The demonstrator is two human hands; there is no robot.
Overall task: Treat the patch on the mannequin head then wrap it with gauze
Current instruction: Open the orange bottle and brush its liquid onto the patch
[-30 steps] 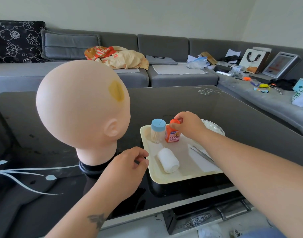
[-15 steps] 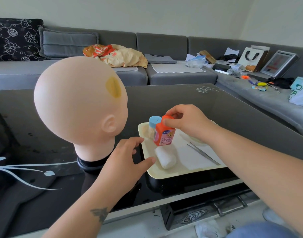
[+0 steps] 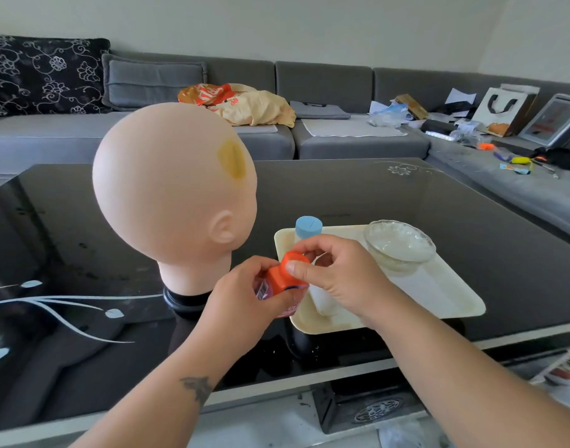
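The yellow patch [image 3: 232, 160] sits high on the right side of the mannequin head [image 3: 173, 192], which stands upright on its dark base at the left of the glossy black bench [image 3: 471, 221], still bare of any gauze. The step in hand looks like opening the treatment: the orange bottle [image 3: 282, 281] is held tilted in the air just near of the head and above the left near corner of the cream tray [image 3: 448, 295]. The left hand [image 3: 244, 302] curls round the bottle's body, while the right hand [image 3: 335, 279] pinches the orange cap [image 3: 295, 261] between thumb and fingers, the rest of its fingers loosely bent. Next, I judge, the cap must be twisted off while the body is held steady and kept from spilling. On the tray stand a blue-capped jar [image 3: 308, 226] at the far left and a glass bowl [image 3: 400, 245] at the far right; a white roll [image 3: 324, 300], probably the gauze, lies partly hidden under the right hand.
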